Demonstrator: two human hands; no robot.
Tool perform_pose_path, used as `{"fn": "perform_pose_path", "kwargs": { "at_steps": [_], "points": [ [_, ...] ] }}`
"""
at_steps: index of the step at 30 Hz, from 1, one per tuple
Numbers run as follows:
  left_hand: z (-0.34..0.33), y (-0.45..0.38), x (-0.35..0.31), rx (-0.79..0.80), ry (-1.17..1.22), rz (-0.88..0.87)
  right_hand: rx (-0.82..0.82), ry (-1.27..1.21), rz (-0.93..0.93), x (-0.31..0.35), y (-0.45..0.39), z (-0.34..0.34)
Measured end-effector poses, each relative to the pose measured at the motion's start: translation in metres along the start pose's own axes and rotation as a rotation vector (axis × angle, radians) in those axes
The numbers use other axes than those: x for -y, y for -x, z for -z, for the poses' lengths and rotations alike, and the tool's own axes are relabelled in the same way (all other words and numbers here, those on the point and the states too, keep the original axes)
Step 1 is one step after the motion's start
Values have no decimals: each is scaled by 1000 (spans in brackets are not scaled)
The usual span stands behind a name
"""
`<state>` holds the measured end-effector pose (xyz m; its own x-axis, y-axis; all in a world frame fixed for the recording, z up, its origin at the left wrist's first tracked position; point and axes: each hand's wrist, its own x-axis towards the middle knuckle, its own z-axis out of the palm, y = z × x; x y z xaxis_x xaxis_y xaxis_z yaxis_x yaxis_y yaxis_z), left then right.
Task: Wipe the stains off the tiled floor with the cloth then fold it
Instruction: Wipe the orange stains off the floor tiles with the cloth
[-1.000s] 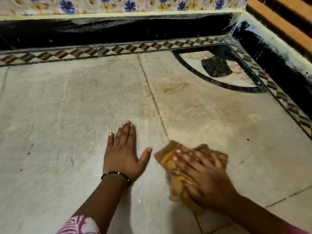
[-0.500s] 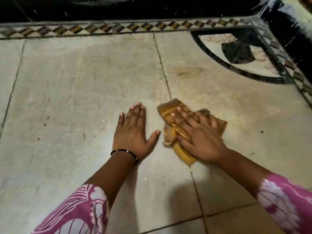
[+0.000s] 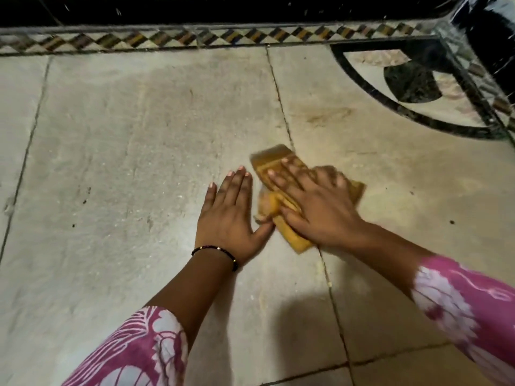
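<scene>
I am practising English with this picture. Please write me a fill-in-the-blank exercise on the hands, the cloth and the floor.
1. The right hand presses flat on the ____, which is yellow.
2. The left hand lies flat on the bare ____.
3. A black bracelet sits on the ____ wrist.
4. A brown stain lies beyond the cloth, nearer the ____ border.

Missing words: cloth; floor; left; patterned

Cloth (image 3: pixel 271 162): one. Hands: two, left hand (image 3: pixel 228 218) and right hand (image 3: pixel 317 207). Bracelet (image 3: pixel 216 250): one. Brown stain (image 3: pixel 328 117): one.
</scene>
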<state>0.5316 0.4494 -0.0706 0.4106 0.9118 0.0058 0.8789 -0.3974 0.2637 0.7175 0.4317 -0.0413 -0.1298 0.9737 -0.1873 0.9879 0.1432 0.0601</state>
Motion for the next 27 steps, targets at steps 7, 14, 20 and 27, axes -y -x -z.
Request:
{"fn": "perform_pose_path", "kwargs": {
  "at_steps": [7,14,20,27],
  "points": [
    [2,2,-2,74,-27,3,24,-2,-374,-87,28,1],
    [22,22,38,40,-20,115,98,-29,-153,-12,-55,37],
    [13,28,62,17,-67,128,-22,-31,93,-31,-75,9],
    [14,31,62,22,-28,132,15,-188,-655,-166,-40,0]
  ]
}}
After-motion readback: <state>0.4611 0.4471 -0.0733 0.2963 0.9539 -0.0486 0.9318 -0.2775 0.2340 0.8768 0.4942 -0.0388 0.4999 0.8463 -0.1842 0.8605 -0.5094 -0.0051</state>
